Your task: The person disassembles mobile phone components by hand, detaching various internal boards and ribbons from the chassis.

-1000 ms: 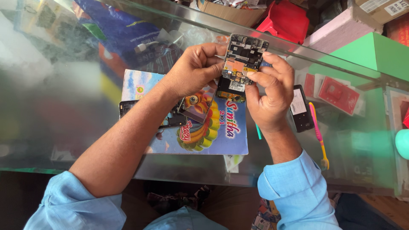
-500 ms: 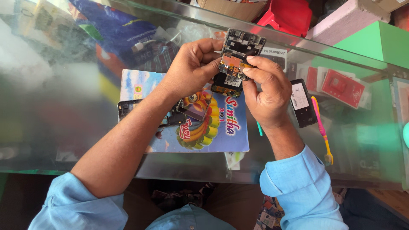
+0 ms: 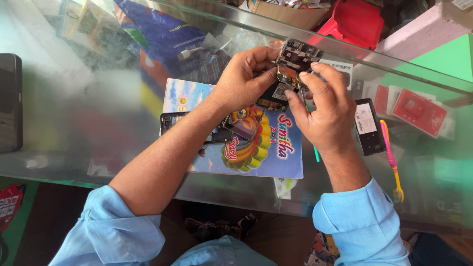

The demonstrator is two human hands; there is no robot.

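While my left hand (image 3: 244,79) pinches the opened phone (image 3: 290,71) at its left edge above the colourful booklet (image 3: 266,148) on the glass counter (image 3: 74,98), its long axis tilts up-right, and my right hand (image 3: 322,106) closes fingers on its right side.

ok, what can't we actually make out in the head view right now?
- Opened phone: its lower half is covered by the left hand and right hand; board parts are too small to identify.
- Right fingertips: what they press is hidden by the fingers themselves.
- Phone frame on the colourful booklet: mostly hidden by the left forearm.
- Dark device: cut off by the left edge.
- Items under the glass counter: blurred by glare.
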